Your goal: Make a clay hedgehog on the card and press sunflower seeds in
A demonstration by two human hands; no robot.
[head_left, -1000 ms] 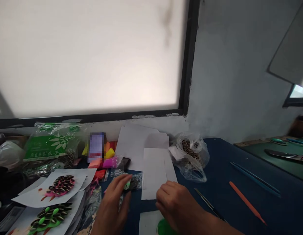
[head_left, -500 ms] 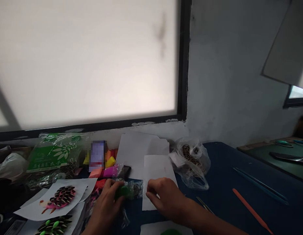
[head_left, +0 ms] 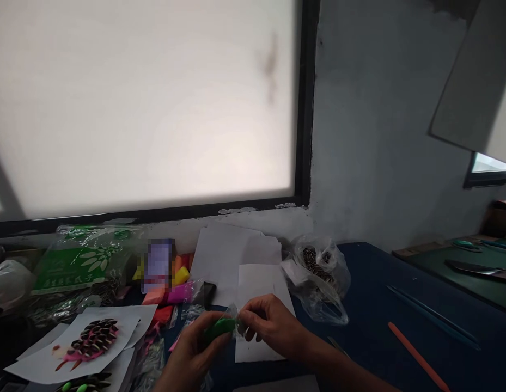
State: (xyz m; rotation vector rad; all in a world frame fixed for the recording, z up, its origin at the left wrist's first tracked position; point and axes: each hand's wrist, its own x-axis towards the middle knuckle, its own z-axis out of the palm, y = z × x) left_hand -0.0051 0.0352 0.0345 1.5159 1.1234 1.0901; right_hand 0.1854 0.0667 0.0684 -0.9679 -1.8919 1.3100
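My left hand (head_left: 194, 348) is wrapped round a lump of green modelling clay (head_left: 218, 328), which shows between thumb and fingers. Clear plastic wrap (head_left: 233, 316) sticks out from the clay's right end. Thumb and fingers of my right hand (head_left: 273, 325) pinch this wrap, close beside the left fingertips. Under and behind the right hand lies a white sheet of paper (head_left: 261, 280). Packets of coloured clay (head_left: 180, 292), pink, red and yellow among them, lie just beyond my left hand.
On the left are sheets bearing a pink hedgehog picture with seeds (head_left: 93, 340) and a green seed bag (head_left: 79, 261). A clear bag of seeds (head_left: 318, 267) stands behind the right hand. An orange stick (head_left: 416, 354) and a thin blue tool (head_left: 434, 316) lie right.
My left hand has lifted and moved right with the green clay, coming close to the right hand. The right hand now pinches the plastic wrap. The view has shifted slightly.
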